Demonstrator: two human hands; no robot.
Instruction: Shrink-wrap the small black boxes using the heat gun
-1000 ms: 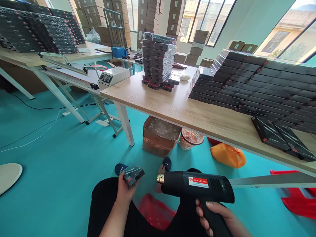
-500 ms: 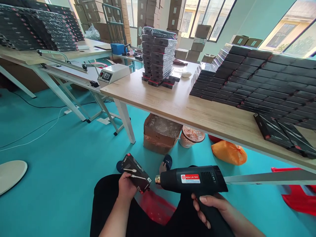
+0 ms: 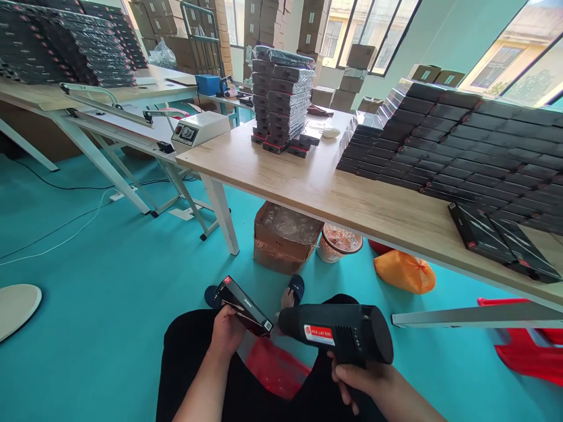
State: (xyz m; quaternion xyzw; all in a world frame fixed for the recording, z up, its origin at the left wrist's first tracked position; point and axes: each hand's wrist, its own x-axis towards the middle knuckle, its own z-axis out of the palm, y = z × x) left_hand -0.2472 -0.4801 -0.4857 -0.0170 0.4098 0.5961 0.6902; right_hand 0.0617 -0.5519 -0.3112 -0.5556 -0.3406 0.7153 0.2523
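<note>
My left hand is closed around one end of a slim black box with red and white print, held tilted above my lap. In my right hand is the handle of a black heat gun with a red and white label. The heat gun's nozzle points left at the box's lower right end, very close to it; whether they touch I cannot tell. Below both, between my legs, lies a red stool seat or red plastic sheet.
A wooden table ahead carries a stack of wrapped black boxes and a large wall of them. Under it stand a carton of clear film, a basket and an orange bag. A sealing machine is at left.
The box has rolled in my left hand, showing a narrow side instead of its broad printed face. My right hand has moved slightly left and turned the heat gun, so its rear end faces me more.
</note>
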